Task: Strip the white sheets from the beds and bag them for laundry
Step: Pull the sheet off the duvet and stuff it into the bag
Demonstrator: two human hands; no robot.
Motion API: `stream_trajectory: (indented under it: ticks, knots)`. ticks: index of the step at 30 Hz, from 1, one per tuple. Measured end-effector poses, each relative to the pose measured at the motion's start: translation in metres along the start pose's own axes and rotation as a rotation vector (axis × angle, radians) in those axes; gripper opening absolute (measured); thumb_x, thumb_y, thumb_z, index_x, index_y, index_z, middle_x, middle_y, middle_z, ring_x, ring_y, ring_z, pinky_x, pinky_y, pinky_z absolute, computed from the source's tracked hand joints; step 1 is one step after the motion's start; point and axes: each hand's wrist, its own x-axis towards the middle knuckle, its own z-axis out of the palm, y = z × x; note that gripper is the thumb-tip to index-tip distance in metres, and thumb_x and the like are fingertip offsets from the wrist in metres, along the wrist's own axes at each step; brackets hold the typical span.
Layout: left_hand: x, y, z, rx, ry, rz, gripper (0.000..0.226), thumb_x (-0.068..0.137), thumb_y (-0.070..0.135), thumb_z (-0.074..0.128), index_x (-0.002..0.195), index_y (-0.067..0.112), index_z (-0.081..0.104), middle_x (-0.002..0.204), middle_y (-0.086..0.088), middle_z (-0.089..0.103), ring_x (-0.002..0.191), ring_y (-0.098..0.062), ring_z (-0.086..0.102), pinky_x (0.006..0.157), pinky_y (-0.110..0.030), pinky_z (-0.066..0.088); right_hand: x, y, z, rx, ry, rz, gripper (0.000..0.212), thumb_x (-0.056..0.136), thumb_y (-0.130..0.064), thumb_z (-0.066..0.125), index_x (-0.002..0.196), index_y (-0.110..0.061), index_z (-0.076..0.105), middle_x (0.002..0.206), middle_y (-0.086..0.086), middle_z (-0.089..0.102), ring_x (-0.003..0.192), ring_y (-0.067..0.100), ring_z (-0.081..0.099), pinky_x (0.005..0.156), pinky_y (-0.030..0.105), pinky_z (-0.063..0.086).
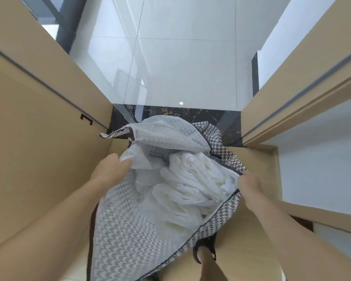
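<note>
A large houndstooth-patterned laundry bag point(126, 226) stands open on the floor in front of me, its white lining showing. Crumpled white sheets point(188, 183) fill its inside. My left hand point(111, 169) grips the bag's left rim, fingers curled over the edge. My right hand point(249, 183) pinches the right rim and holds it outward. Both forearms reach down from the bottom corners of the view. A zipper pull shows at the bag's far left corner.
I stand in a doorway: a tan wooden door point(39, 128) on the left, a tan door frame point(292, 102) on the right. A black marble threshold point(170, 113) lies just past the bag, then glossy white floor tiles point(180, 57). My sandalled foot point(205, 252) is below the bag.
</note>
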Motion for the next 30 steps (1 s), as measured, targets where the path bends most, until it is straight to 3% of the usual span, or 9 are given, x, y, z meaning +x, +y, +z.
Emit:
stream_trajectory:
  ticks: [4, 5, 9, 12, 16, 19, 23, 26, 30]
  knots:
    - [-0.031, 0.01, -0.035, -0.282, -0.044, 0.066, 0.027, 0.097, 0.023, 0.053, 0.083, 0.002, 0.062, 0.071, -0.007, 0.052, 0.057, -0.019, 0.043, 0.051, -0.03, 0.03, -0.09, -0.037, -0.011, 0.386, -0.016, -0.123, 0.04, 0.082, 0.013, 0.043, 0.11, -0.002, 0.066, 0.086, 0.012, 0.06, 0.085, 0.032, 0.055, 0.065, 0.03, 0.035]
    - [-0.04, 0.009, -0.05, -0.3, -0.001, 0.106, 0.026, 0.099, 0.021, 0.052, 0.083, 0.003, 0.061, 0.071, -0.007, 0.053, 0.058, -0.019, 0.044, 0.052, -0.031, 0.03, -0.117, -0.045, -0.02, 0.453, 0.008, -0.158, 0.032, 0.079, 0.012, 0.044, 0.095, -0.008, 0.063, 0.076, 0.004, 0.053, 0.089, 0.017, 0.038, 0.062, 0.029, 0.032]
    - [-0.068, -0.022, -0.109, -0.635, 0.216, 0.216, 0.025, 0.101, 0.021, 0.048, 0.079, 0.011, 0.051, 0.069, -0.006, 0.047, 0.059, -0.022, 0.042, 0.053, -0.034, 0.03, -0.209, -0.039, -0.06, 0.686, 0.156, -0.285, 0.022, 0.06, -0.006, 0.046, 0.078, -0.002, 0.058, 0.073, 0.011, 0.05, 0.071, 0.029, 0.045, 0.062, 0.042, 0.037]
    - [-0.08, -0.063, -0.119, -0.716, 0.367, 0.247, 0.024, 0.101, 0.03, 0.046, 0.084, 0.015, 0.054, 0.075, -0.007, 0.054, 0.067, -0.026, 0.049, 0.058, -0.037, 0.037, -0.246, -0.023, -0.071, 0.765, 0.222, -0.346, 0.021, 0.06, -0.01, 0.045, 0.07, -0.02, 0.06, 0.065, -0.002, 0.056, 0.067, 0.024, 0.051, 0.057, 0.033, 0.039]
    - [-0.074, -0.074, -0.092, -0.263, 0.071, 0.282, 0.021, 0.106, 0.021, 0.044, 0.087, 0.015, 0.049, 0.087, -0.004, 0.057, 0.087, -0.028, 0.057, 0.076, -0.039, 0.042, -0.238, -0.026, -0.057, 0.189, 0.134, -0.199, 0.021, 0.086, 0.003, 0.042, 0.082, -0.011, 0.058, 0.083, 0.016, 0.059, 0.074, 0.031, 0.049, 0.064, 0.035, 0.036]
    - [-0.062, -0.06, -0.082, -0.345, 0.173, 0.408, 0.023, 0.104, 0.015, 0.044, 0.085, 0.006, 0.052, 0.076, -0.017, 0.058, 0.076, -0.036, 0.057, 0.069, -0.047, 0.045, -0.241, -0.033, -0.041, 0.118, 0.065, -0.335, 0.015, 0.077, -0.008, 0.044, 0.079, -0.01, 0.058, 0.071, 0.01, 0.054, 0.069, 0.026, 0.047, 0.061, 0.033, 0.032]
    - [-0.046, -0.062, -0.084, -0.414, 0.292, 0.456, 0.027, 0.105, 0.019, 0.043, 0.078, 0.017, 0.048, 0.067, -0.002, 0.05, 0.062, -0.02, 0.046, 0.057, -0.036, 0.032, -0.246, -0.007, -0.02, 0.088, 0.054, -0.4, 0.013, 0.072, -0.015, 0.043, 0.065, -0.004, 0.047, 0.056, 0.001, 0.045, 0.056, 0.012, 0.039, 0.055, 0.032, 0.034]
    - [-0.035, -0.065, -0.076, -0.311, 0.138, 0.409, 0.024, 0.105, 0.019, 0.042, 0.084, 0.012, 0.051, 0.073, -0.006, 0.055, 0.068, -0.026, 0.05, 0.062, -0.037, 0.034, -0.225, 0.021, -0.013, -0.376, -0.214, -0.295, 0.022, 0.091, -0.005, 0.045, 0.071, -0.014, 0.047, 0.07, -0.002, 0.05, 0.07, 0.019, 0.049, 0.067, 0.034, 0.043]
    - [-0.021, -0.061, -0.052, -0.331, 0.144, 0.33, 0.026, 0.104, 0.02, 0.04, 0.079, 0.021, 0.049, 0.074, 0.0, 0.057, 0.067, -0.018, 0.052, 0.056, -0.034, 0.032, -0.186, 0.018, -0.013, -0.778, -0.425, -0.267, 0.024, 0.083, -0.022, 0.049, 0.063, -0.019, 0.037, 0.063, -0.004, 0.04, 0.057, 0.015, 0.037, 0.052, 0.029, 0.028]
